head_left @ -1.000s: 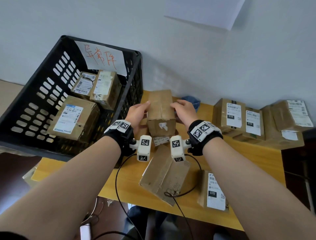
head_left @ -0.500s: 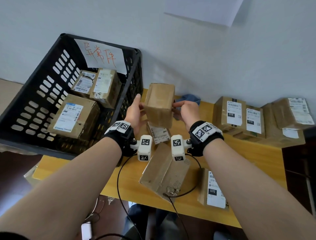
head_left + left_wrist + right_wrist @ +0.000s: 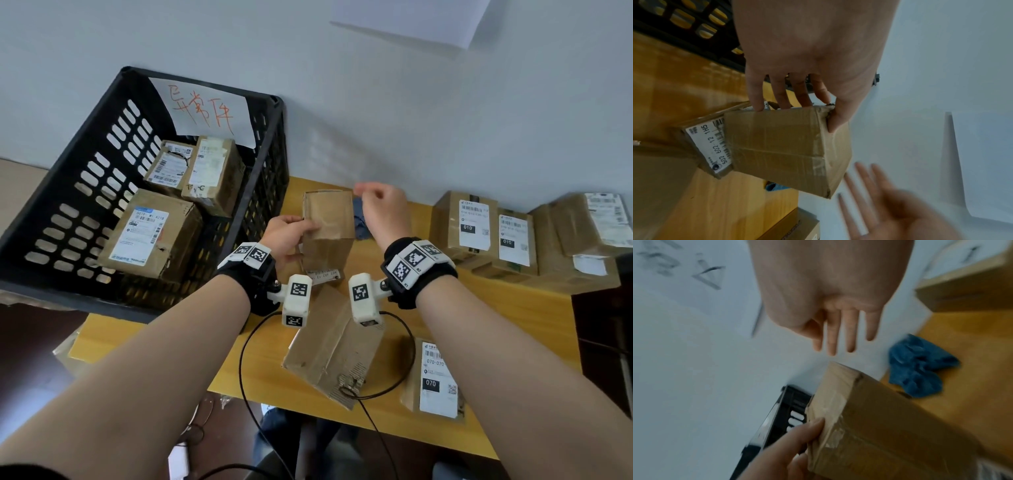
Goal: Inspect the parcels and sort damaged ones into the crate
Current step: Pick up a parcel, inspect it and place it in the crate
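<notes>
A brown taped parcel (image 3: 329, 226) stands upright above the table, next to the black crate (image 3: 78, 294). My left hand (image 3: 291, 233) grips its left edge, thumb on the near face and fingers behind. The left wrist view shows a scuffed corner of this parcel (image 3: 781, 149) under my left hand's (image 3: 807, 48) thumb. My right hand (image 3: 380, 205) hovers just right of the parcel's top, off it and holding nothing. In the right wrist view my right hand (image 3: 828, 288) has straight fingers above the parcel (image 3: 879, 426).
Three labelled parcels lie inside the crate. A labelled parcel (image 3: 325, 275) sits under the held one. On the yellow table (image 3: 513, 325) are a plain parcel (image 3: 335, 353), a "070" parcel (image 3: 435, 377), a row of parcels (image 3: 476, 222) at right, and a blue cloth (image 3: 361, 222).
My right hand has let go of the parcel and moved up and right. The left hand alone now holds the parcel, turned more upright.
</notes>
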{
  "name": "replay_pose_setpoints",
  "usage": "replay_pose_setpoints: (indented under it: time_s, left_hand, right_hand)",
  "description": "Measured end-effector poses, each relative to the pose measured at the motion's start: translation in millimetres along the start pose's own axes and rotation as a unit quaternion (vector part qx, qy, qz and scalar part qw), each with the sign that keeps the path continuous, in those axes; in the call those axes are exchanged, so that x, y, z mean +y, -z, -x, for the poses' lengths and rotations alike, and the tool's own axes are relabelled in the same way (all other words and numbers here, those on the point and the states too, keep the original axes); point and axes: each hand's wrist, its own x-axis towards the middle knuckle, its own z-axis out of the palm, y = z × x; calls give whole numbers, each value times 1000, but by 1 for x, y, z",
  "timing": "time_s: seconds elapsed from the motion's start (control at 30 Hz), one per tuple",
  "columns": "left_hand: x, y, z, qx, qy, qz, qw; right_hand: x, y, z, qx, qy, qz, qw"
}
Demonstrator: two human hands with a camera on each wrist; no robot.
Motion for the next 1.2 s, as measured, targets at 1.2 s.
replay_pose_setpoints:
  time_s: [1.2]
  left_hand:
    - [28, -19, 7, 52, -48, -17, 997]
  right_hand:
    - [-20, 29, -10, -158, -263, -58, 950]
